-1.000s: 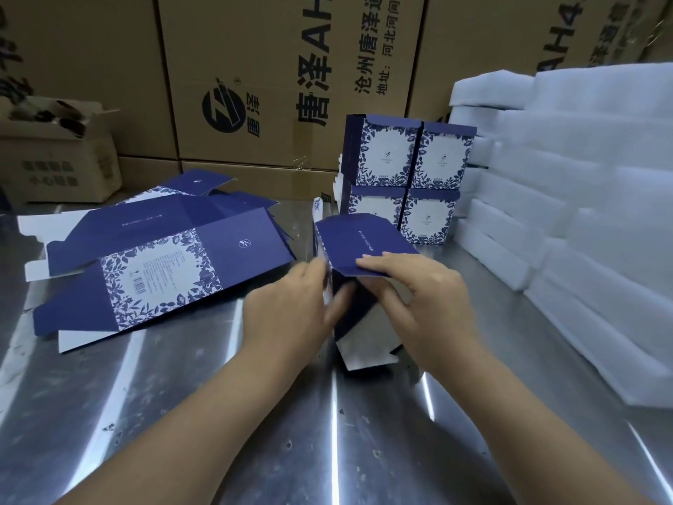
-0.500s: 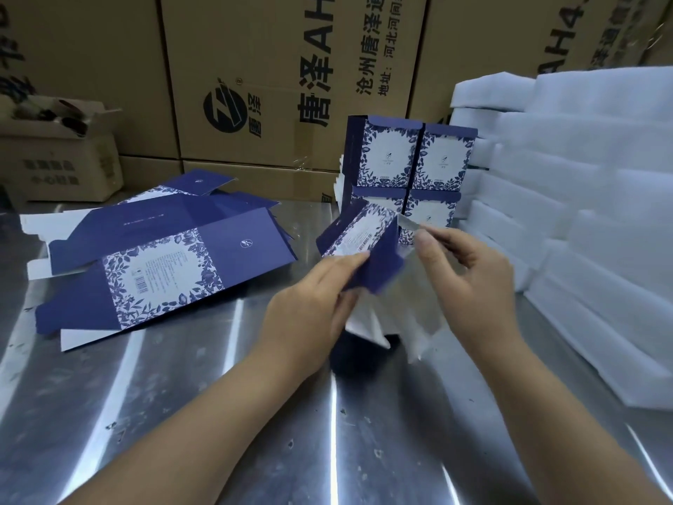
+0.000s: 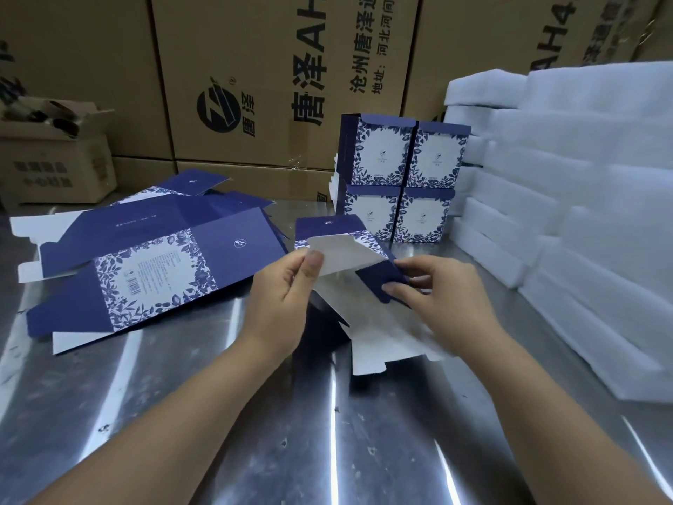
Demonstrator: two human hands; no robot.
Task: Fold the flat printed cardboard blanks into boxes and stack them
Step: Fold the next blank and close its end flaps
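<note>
The cardboard blank (image 3: 358, 271) being folded is held just above the steel table (image 3: 218, 413) in the middle of the head view, partly opened, its white inner face turned up toward the camera and its blue printed face turned away. The left hand (image 3: 280, 304) pinches the near-left edge of a white flap between thumb and fingers, and the right hand (image 3: 440, 304) pinches a blue side flap at its tip, probably so the panels can be pulled apart and the flaps turned in along their creases. Its long axis seems to run from the far left, where a blue panel rises, toward the near right, where loose white flaps hang down and touch the table (the exact shape under the hands is hidden). To the left, the pile of flat blanks (image 3: 145, 264) lies fanned out, printed side up, within easy reach for the next pick. Behind the work, the finished boxes (image 3: 400, 180) stand two wide and two high, against the brown cartons (image 3: 255, 85) and just beside the white foam slabs (image 3: 564, 176), which likely keeps the stack square and gives a spot for the next box.
</note>
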